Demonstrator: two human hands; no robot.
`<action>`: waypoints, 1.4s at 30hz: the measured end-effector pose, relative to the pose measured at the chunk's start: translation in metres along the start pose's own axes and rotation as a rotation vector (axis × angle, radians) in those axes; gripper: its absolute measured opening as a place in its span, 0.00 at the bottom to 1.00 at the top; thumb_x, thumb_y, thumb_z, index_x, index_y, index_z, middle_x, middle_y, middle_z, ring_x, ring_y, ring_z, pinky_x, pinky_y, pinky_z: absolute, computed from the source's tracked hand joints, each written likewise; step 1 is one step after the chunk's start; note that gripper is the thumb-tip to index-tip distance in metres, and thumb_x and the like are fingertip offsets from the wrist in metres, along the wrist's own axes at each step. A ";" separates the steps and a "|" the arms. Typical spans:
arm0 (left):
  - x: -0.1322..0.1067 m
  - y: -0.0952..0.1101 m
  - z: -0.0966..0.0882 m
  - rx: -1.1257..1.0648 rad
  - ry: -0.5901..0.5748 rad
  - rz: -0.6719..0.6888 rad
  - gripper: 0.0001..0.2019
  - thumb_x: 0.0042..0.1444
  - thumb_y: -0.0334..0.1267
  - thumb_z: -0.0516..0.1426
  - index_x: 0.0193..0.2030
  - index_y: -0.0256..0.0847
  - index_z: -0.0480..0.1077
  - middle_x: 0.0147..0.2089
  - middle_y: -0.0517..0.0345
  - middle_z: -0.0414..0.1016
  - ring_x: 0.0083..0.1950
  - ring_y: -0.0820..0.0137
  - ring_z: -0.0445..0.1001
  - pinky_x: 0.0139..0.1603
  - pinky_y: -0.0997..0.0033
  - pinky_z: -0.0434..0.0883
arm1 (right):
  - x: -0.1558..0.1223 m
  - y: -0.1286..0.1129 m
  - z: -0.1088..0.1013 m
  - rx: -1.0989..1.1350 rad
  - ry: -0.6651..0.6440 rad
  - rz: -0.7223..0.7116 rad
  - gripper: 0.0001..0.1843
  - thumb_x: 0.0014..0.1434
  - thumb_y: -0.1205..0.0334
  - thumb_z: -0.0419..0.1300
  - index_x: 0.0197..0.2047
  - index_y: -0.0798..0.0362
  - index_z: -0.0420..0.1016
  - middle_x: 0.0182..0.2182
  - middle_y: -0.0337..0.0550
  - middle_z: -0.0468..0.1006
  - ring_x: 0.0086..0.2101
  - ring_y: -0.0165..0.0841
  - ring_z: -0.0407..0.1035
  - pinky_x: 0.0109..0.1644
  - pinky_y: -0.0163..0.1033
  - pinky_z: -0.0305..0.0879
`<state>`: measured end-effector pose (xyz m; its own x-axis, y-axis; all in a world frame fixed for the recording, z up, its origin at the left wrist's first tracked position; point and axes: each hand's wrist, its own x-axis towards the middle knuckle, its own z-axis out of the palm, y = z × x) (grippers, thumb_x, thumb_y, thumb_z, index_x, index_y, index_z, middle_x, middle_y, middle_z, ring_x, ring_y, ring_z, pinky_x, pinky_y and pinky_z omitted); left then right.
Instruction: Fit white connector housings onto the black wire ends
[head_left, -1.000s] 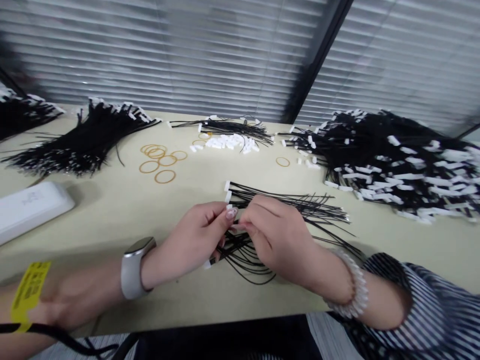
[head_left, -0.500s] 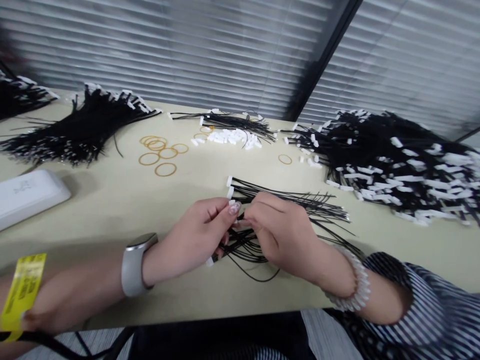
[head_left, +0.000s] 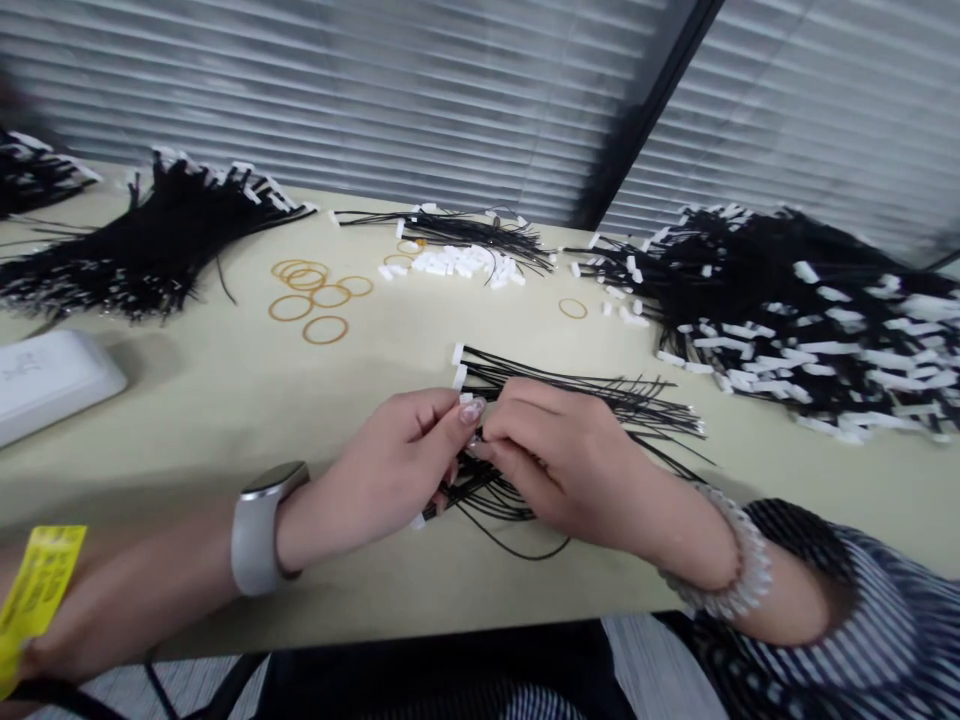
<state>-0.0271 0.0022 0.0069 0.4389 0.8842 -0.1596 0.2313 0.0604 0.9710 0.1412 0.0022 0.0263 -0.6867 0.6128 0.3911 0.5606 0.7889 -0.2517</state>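
Black wire bundle [head_left: 585, 398] — left hand [head_left: 375, 470] and right hand [head_left: 570, 450] still pinching it, close together — same grip I logged a second ago.

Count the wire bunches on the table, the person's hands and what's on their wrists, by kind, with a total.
Black wire bunches with white connectors: 5 (far-left edge, left, back centre, right, bunch between the hands)
Hands: 2 (left hand, right hand)
Grey-strapped watch: 1
White bracelet: 1
Total: 9
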 end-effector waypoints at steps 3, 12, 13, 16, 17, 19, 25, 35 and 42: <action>0.000 0.000 0.000 0.018 0.021 -0.022 0.17 0.59 0.49 0.45 0.27 0.39 0.61 0.19 0.66 0.57 0.18 0.78 0.62 0.14 0.84 0.63 | -0.001 0.001 -0.002 -0.027 -0.015 0.018 0.10 0.59 0.70 0.49 0.27 0.57 0.64 0.25 0.39 0.64 0.27 0.26 0.57 0.29 0.32 0.54; -0.001 0.000 -0.001 -0.102 0.067 -0.074 0.19 0.57 0.53 0.47 0.26 0.39 0.61 0.19 0.64 0.59 0.19 0.78 0.61 0.14 0.84 0.62 | -0.008 0.005 -0.008 0.173 0.073 0.055 0.07 0.57 0.75 0.51 0.28 0.60 0.67 0.25 0.40 0.67 0.28 0.23 0.59 0.31 0.29 0.56; -0.001 0.000 0.000 -0.106 0.060 -0.072 0.19 0.57 0.53 0.47 0.26 0.39 0.61 0.19 0.64 0.59 0.19 0.78 0.61 0.14 0.84 0.62 | -0.007 0.005 -0.007 0.167 0.066 0.058 0.07 0.56 0.75 0.51 0.28 0.60 0.67 0.25 0.40 0.67 0.27 0.23 0.59 0.30 0.29 0.55; -0.001 0.001 0.000 -0.106 0.049 -0.079 0.19 0.57 0.53 0.47 0.26 0.39 0.61 0.19 0.64 0.59 0.19 0.78 0.61 0.13 0.84 0.62 | -0.006 0.003 -0.004 0.154 0.056 0.063 0.08 0.56 0.75 0.51 0.27 0.60 0.67 0.24 0.39 0.66 0.27 0.23 0.58 0.30 0.30 0.54; -0.002 0.001 0.000 -0.101 0.044 -0.078 0.19 0.57 0.53 0.47 0.26 0.39 0.61 0.19 0.64 0.59 0.19 0.78 0.61 0.13 0.84 0.62 | -0.006 0.003 -0.004 0.156 0.056 0.066 0.08 0.56 0.75 0.51 0.27 0.60 0.67 0.24 0.39 0.66 0.26 0.23 0.58 0.30 0.30 0.54; -0.002 0.001 0.001 -0.091 0.037 -0.069 0.19 0.57 0.53 0.47 0.27 0.39 0.61 0.20 0.64 0.59 0.19 0.78 0.61 0.13 0.84 0.63 | -0.006 0.004 -0.004 0.165 0.059 0.065 0.08 0.56 0.75 0.51 0.27 0.60 0.67 0.24 0.39 0.66 0.26 0.23 0.58 0.30 0.30 0.54; -0.001 0.000 0.001 -0.061 0.019 -0.025 0.19 0.57 0.53 0.47 0.27 0.38 0.61 0.19 0.65 0.59 0.19 0.79 0.61 0.13 0.85 0.62 | -0.008 0.004 -0.004 0.169 0.039 0.052 0.09 0.57 0.74 0.50 0.28 0.61 0.68 0.25 0.41 0.67 0.27 0.24 0.59 0.30 0.31 0.56; -0.003 0.000 0.000 -0.009 -0.019 0.037 0.18 0.59 0.50 0.46 0.27 0.38 0.60 0.19 0.66 0.58 0.19 0.80 0.59 0.14 0.86 0.61 | -0.006 0.002 -0.002 0.059 -0.020 0.002 0.11 0.56 0.77 0.48 0.29 0.55 0.68 0.27 0.36 0.67 0.28 0.24 0.60 0.28 0.30 0.54; -0.001 0.001 0.000 0.020 -0.033 0.054 0.17 0.60 0.47 0.46 0.25 0.38 0.58 0.18 0.67 0.59 0.17 0.82 0.58 0.14 0.86 0.59 | -0.006 0.004 0.000 -0.059 -0.054 -0.020 0.11 0.57 0.75 0.48 0.30 0.54 0.67 0.28 0.35 0.67 0.28 0.24 0.59 0.27 0.32 0.52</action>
<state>-0.0269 0.0014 0.0081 0.4795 0.8702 -0.1136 0.2240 0.0038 0.9746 0.1475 0.0014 0.0230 -0.7210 0.5998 0.3470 0.5715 0.7979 -0.1915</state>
